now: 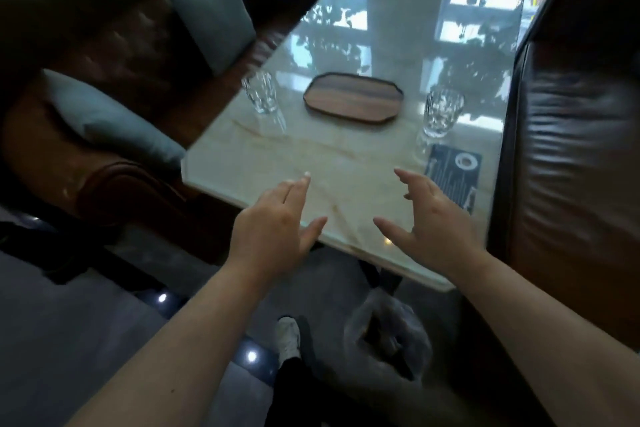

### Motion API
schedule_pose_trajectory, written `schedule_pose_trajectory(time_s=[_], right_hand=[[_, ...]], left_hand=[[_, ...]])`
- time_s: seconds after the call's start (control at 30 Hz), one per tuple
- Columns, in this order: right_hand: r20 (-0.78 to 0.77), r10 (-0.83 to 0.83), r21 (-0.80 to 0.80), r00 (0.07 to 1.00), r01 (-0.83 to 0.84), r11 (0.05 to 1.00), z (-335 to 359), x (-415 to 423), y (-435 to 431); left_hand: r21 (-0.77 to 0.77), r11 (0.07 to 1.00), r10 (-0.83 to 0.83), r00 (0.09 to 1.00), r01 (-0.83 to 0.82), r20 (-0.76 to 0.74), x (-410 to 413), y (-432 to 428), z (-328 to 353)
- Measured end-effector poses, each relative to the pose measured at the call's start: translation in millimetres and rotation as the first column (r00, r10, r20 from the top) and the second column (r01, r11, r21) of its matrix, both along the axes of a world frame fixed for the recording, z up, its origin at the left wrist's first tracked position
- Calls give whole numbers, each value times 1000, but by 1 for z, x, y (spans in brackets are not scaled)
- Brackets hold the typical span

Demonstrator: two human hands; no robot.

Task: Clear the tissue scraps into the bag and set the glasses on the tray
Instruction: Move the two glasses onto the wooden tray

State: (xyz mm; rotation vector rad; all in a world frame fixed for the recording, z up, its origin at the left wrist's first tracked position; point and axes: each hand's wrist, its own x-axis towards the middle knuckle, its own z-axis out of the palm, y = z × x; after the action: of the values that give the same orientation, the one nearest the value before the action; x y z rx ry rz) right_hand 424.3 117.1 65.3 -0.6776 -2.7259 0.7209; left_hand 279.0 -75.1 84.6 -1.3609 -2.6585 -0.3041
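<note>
- Both hands, left hand (273, 218) and right hand (433, 218), hover over the worktop's (346, 163) near edge, fingers spread apart, holding nothing.
- One glass (260, 92) stands at the left edge and the other glass (442, 113) near the right edge, the tray (353, 101) between them, probably next to fill.

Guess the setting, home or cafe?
Likely a home living room or a lounge. A glossy marble-look coffee table sits between brown leather sofas with grey cushions, and a wooden tray sits between two cut-glass tumblers.
</note>
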Motion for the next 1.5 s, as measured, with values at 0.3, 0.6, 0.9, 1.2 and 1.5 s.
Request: schedule_pose_trajectory(time_s=[0.3,0.6,0.9,1.2,1.5], right_hand=[[-52,-215,-95,975,209,973,-6,-154,9],[4,-429,-236,903,418,877,-44,-238,17],[56,-485,-271,873,481,834,-103,-279,35],[81,-557,-302,827,553,777,-126,-270,81],[-9,-795,-431,606,715,550,-125,-210,116]], left_hand=[[41,997,60,993,-64,103,-185,21,-25],[114,964,166,881,-239,444,-342,44,-89],[285,878,105,736,-384,668,-399,106,-155],[451,759,16,706,-470,708,-431,162,-179],[582,782,-324,650,-225,687,-340,201,-122]])
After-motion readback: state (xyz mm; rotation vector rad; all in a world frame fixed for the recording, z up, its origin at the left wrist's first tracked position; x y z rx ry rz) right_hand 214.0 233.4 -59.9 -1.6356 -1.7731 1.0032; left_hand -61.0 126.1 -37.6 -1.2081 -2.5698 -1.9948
